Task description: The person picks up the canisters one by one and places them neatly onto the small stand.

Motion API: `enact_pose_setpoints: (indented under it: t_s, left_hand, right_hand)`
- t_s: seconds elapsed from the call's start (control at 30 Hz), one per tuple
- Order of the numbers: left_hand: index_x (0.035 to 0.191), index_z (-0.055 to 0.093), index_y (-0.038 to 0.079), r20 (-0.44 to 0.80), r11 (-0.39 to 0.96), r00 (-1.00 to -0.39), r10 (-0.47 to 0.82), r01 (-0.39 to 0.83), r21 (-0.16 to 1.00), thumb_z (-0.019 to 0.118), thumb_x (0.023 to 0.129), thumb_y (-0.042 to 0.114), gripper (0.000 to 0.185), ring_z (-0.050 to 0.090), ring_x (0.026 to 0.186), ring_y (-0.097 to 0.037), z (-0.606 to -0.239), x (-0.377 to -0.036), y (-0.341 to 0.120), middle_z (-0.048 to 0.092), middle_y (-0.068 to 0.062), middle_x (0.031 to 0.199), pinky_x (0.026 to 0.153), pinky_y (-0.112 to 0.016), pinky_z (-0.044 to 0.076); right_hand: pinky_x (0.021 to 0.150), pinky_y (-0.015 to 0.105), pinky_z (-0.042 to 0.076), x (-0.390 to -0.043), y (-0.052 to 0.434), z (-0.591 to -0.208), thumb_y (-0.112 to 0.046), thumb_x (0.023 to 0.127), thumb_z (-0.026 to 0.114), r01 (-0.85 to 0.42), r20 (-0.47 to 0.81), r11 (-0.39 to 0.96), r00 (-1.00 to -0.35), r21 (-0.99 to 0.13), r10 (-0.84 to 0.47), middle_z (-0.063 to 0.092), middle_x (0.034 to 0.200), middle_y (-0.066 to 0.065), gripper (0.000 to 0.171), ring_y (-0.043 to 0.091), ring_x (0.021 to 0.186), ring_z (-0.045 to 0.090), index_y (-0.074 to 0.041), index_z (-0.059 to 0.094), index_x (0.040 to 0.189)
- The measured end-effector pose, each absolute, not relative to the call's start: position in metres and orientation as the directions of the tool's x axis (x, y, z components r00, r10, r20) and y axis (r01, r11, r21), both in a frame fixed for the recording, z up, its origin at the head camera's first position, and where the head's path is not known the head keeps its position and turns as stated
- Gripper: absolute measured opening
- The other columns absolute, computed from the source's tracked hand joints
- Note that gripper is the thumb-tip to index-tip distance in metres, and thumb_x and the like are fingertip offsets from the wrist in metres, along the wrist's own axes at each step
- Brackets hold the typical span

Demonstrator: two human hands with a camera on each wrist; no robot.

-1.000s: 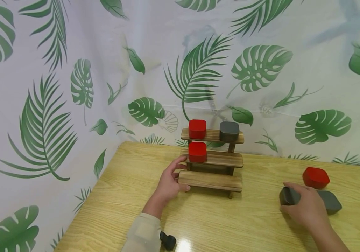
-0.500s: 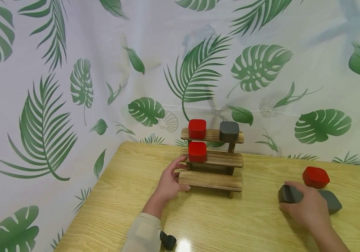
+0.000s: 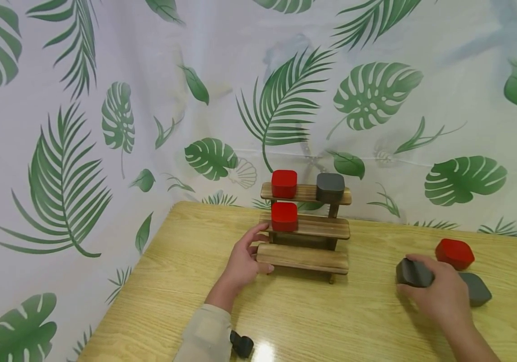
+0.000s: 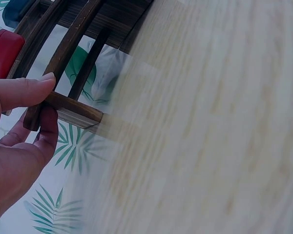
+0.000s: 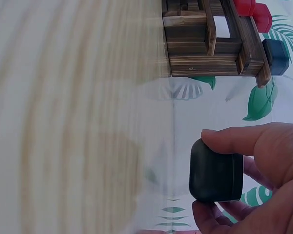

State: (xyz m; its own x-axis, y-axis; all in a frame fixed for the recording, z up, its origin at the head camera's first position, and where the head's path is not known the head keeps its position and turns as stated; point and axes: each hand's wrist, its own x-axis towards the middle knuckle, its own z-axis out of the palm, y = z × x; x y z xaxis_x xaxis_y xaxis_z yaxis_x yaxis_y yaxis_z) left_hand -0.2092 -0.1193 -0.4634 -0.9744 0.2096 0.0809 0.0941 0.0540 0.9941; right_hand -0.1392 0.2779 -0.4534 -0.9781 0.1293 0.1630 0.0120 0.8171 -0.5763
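Note:
My left hand (image 3: 242, 262) pinches the left end of the lowest step of a small three-tier wooden stand (image 3: 303, 257); the left wrist view has the thumb on top of this step (image 4: 68, 48) and fingers beneath. My right hand (image 3: 443, 291) grips a dark grey rounded-square box (image 3: 414, 274) by its sides, thumb and fingers on opposite edges in the right wrist view. On the stand's top step, a red box (image 3: 284, 183) sits left and a grey box (image 3: 330, 187) right. Another red box (image 3: 284, 216) is at the left of the middle step.
Behind my right hand, a second grey box (image 3: 477, 290) lies partly hidden on the wooden table (image 3: 367, 322), and a red box (image 3: 454, 253) lies just beyond it. A leaf-print curtain (image 3: 376, 125) hangs along the table's back and left. A black strap piece (image 3: 242, 346) shows by my left sleeve.
My right hand has shifted slightly left and up with the grey box, widening the gap to the grey box behind it. My left hand keeps its hold on the stand.

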Motion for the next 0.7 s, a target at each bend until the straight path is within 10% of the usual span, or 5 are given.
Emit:
enact_pose_setpoints:
  t_s: [0.7]
  left_hand:
    - [0.145,0.051,0.03,0.074,0.054,-0.974,0.213,0.087,0.995,0.073,0.068,-0.027,0.099,0.057,0.099,-0.035,-0.464,-0.211,-0.119,0.053,-0.013,0.131,0.072,-0.037,0.053]
  right_hand:
    - [0.076,0.064,0.041,-0.142,0.259,-0.445,-0.023,0.071,0.091,-0.027,0.228,0.797,-0.964,-0.603,0.14,0.051,0.125,0.035,0.07,0.053,0.111,0.046,-0.005,0.063,0.133]
